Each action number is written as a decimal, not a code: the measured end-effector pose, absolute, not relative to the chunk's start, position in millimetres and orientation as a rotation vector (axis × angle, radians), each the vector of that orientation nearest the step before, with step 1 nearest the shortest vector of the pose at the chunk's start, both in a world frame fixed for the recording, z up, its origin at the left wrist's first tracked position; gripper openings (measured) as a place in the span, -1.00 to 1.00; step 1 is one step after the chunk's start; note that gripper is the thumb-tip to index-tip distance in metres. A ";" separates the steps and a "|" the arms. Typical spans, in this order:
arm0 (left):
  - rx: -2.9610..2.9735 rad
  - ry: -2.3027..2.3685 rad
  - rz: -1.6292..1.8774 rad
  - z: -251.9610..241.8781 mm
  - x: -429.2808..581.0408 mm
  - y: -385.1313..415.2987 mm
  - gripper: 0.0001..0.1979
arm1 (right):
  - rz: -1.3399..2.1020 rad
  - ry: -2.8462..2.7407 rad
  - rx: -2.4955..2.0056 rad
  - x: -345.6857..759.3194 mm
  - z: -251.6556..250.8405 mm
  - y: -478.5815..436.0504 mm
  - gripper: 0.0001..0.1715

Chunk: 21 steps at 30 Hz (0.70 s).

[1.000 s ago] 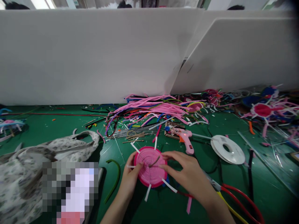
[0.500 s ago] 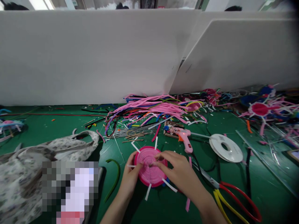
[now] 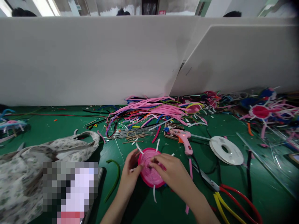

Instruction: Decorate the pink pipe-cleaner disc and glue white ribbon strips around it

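A round pink disc point(image 3: 153, 179) with ring-like ridges and white strips sticking out from its edge is in the middle foreground. My left hand point(image 3: 131, 169) grips its left rim, with the thumb on top and the fingers around the edge. Over the right part of the disc, my right hand point(image 3: 171, 169) has its thumb and fingertips pinched together near the centre. Whatever lies between those fingertips is too small and covered to make out. Some blue shows beneath the disc's lower right edge.
Behind the disc lie a pile of pink strips point(image 3: 151, 107) and thin metal rods. To the right are a pink glue gun point(image 3: 186, 143), a white spool point(image 3: 237, 153) and a red-and-yellow-handled tool point(image 3: 240, 199). A floral cloth point(image 3: 21, 168) and a blurred phone-like device lie left.
The disc has shifted slightly right and turned a little, its white strips now at different angles. My right hand has moved slightly left over it. The whole view has tilted up slightly.
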<state>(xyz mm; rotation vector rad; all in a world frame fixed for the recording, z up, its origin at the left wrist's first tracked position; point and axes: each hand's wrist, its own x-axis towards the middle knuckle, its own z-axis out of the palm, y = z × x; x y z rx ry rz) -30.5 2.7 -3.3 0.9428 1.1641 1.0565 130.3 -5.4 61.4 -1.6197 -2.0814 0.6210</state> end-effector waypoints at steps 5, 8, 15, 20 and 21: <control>1.620 1.361 1.170 9.1 -40.6 -2.4 -0.39 | 0.616 -2.087 -1.596 131.3 62.7 -6.5 -0.87; 1.979 1.274 1.090 12.0 -45.4 -3.1 -0.38 | 0.623 -2.061 -1.602 132.7 60.6 -7.8 -0.88; 2.266 1.206 1.066 -0.4 -49.1 -0.5 -0.40 | 0.600 -2.052 -1.592 130.0 61.7 -9.6 -0.87; 2.400 1.176 0.971 3.2 -47.8 0.8 -0.40 | 0.551 -2.083 -1.579 129.9 61.7 -5.1 -0.85; 2.395 1.170 0.911 5.2 -47.5 1.5 -0.38 | 0.543 -2.088 -1.576 130.3 61.4 -3.8 -0.85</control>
